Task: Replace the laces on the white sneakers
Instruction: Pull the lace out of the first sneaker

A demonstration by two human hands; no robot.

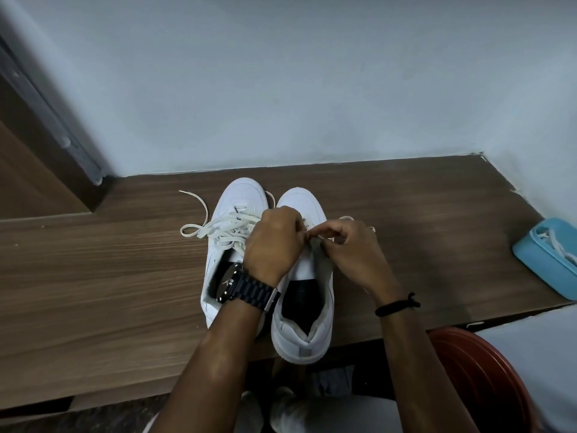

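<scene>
From the head camera, two white sneakers stand side by side on a brown wood-grain tabletop [93, 276], toes toward the pale wall [281, 73] and heels at the near edge. The left sneaker [228, 214] is threaded with a cream lace [199, 229] whose loose ends loop and trail onto the table to its left. The right sneaker [301, 335] sits touching it, its heel slightly over the table's edge and its dark insole showing. Both hands work over the front of the right sneaker's opening. The left hand [274, 242], with a black wristwatch [240, 285] on its wrist, has its fingers curled downward at the tongue; what they hold is hidden behind the knuckles. The right hand [349, 254], with a black band [396, 306] on its wrist, has thumb and forefinger pinched together on a thin cream lace end [313, 235], the other fingers curled beneath. At the table's right edge lies a light blue tray [537, 270] holding more white laces [562, 248]. A red round stool [477, 376] stands below the table at lower right, and a brown door [25, 182] shows at far left.
</scene>
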